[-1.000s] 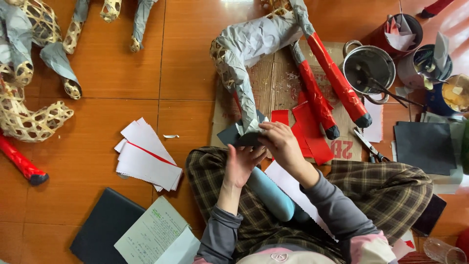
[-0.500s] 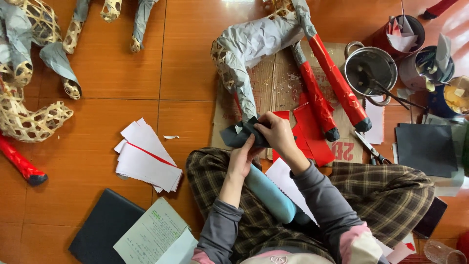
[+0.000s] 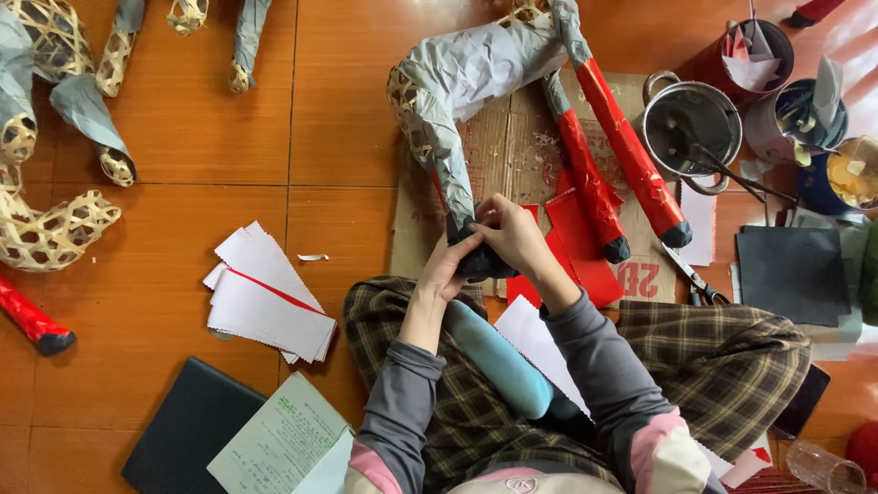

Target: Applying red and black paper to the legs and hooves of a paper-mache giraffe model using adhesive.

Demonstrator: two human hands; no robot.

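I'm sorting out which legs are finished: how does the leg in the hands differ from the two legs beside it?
The grey-papered leg has grey paper down to its black foot, which both the left hand and right hand hold. The two red-papered legs are red, lie untouched on the cardboard, and look longer. All end in black tips on one woven figure.

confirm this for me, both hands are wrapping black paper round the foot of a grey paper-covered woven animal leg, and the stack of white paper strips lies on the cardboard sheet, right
Not quite. In the head view the stack of white paper strips lies on the bare wooden floor, left of the cardboard sheet. The rest holds: left hand and right hand work black paper on the grey leg.
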